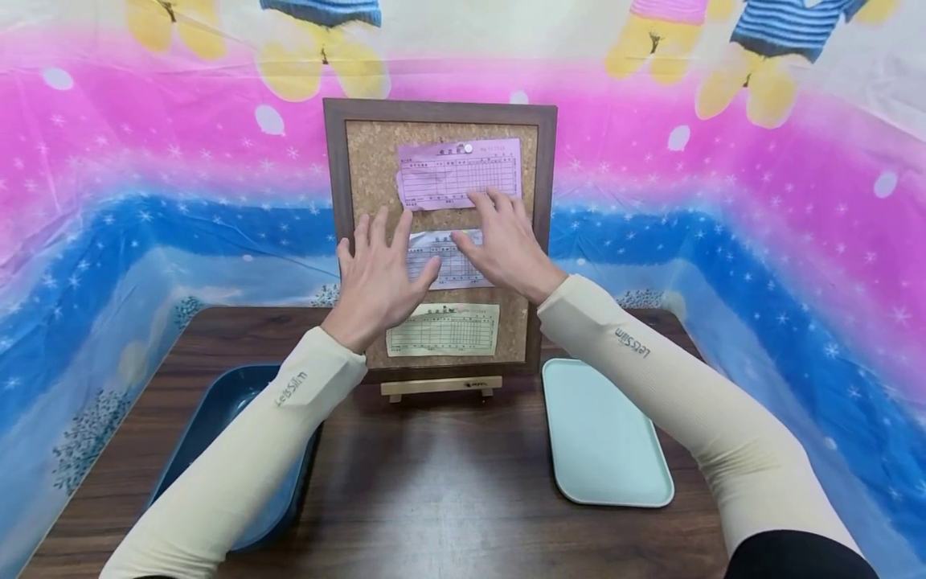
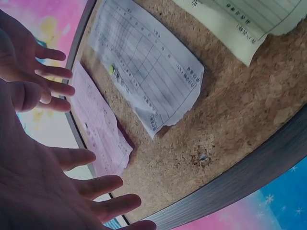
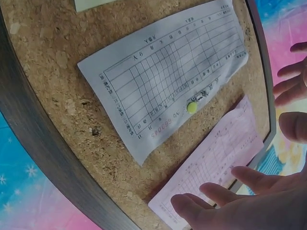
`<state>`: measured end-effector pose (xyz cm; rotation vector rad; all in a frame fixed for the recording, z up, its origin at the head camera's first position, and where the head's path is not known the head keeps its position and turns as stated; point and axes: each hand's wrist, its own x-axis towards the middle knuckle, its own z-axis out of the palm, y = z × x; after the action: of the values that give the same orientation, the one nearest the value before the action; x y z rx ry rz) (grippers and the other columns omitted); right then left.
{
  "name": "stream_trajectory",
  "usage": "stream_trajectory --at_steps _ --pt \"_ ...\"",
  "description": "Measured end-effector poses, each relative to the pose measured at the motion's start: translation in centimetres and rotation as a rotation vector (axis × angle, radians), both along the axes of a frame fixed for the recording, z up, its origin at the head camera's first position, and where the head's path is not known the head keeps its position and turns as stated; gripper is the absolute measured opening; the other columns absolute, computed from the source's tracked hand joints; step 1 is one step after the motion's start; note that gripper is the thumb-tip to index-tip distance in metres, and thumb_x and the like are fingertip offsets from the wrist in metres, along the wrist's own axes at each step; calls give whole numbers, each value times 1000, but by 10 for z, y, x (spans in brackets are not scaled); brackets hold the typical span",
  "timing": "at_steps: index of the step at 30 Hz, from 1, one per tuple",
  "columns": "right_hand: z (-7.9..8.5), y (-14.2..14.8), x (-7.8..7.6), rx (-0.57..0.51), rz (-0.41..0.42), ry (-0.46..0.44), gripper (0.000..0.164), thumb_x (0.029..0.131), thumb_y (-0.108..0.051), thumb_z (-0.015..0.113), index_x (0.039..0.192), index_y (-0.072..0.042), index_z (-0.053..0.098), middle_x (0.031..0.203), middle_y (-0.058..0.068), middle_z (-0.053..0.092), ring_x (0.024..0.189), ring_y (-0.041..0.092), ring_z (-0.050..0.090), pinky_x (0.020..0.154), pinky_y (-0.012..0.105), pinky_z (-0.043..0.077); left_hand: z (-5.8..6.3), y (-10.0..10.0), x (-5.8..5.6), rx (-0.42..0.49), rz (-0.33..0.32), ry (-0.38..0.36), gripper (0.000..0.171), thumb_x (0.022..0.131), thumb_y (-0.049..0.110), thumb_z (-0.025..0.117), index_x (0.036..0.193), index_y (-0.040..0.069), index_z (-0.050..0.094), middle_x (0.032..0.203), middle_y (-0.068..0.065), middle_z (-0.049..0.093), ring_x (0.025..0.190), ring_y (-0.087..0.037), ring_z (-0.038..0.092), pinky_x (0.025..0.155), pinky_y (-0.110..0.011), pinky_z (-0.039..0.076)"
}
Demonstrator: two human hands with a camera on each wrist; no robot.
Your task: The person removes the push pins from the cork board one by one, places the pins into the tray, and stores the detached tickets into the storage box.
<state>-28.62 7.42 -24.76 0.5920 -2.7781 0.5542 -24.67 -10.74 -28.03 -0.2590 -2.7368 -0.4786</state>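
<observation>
I see the left hand [image 1: 378, 288] and right hand [image 1: 510, 248] spread before the corkboard [image 1: 372, 165], far on the surface [image 1: 427, 490]; on it a pink slip [image 1: 459, 173] hangs above a white slip [image 1: 461, 267] and a green slip [image 1: 444, 331].

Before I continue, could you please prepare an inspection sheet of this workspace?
Surface: dark wood-grain table
Job's things: framed cork board, wooden stand at its foot; pink slip, white slip, yellow-green slip, top to bottom
Clutter: blue tray, left; pale green tray, right
Grip: left hand and right hand before the board, fingers spread, holding nothing
Cables: nothing seen
Surroundings: patterned cloth behind and at both sides
</observation>
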Motion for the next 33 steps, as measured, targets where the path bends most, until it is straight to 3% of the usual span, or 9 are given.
stream_trajectory --at_steps 4,9,15,23,33 --pt "4 -3 -4 9 -19 -2 68 95 -43 51 149 -13 25 150 14 25 136 31 21 108 47 17 6 -1 -4 12 0 30 74 93 55 40 148 9 25 148 -21 23 135 -41 17 101 -62 13" --pt "11 -5 -9 17 -65 -41 73 94 -45 52 151 -15 19 148 12 30 134 30 26 104 52 20 16 -4 -12 39 16 93 63 94 50 46 133 1 41 126 -20 40 117 -37 31 90 -55 24" --pt "17 -5 -17 -4 -79 -63 70 94 -42 53 150 -13 22 148 9 31 135 26 27 106 49 19 28 -8 -23 105 21 117 56 95 44 47 129 0 43 124 -20 42 109 -36 35 88 -49 31" --pt "24 0 -30 -84 -92 -18 63 93 -34 58 146 -11 32 141 7 38 130 22 34 107 35 24 33 -14 -40 217 67 -18 56 97 42 43 135 3 37 132 -18 41 123 -33 37 99 -44 32" --pt "32 3 -45 -195 -70 18 55 92 -23 61 141 -12 39 135 5 45 120 16 45 99 23 33 35 -17 -56 240 61 49 48 97 35 43 129 -1 43 125 -19 47 116 -33 42 96 -43 34"
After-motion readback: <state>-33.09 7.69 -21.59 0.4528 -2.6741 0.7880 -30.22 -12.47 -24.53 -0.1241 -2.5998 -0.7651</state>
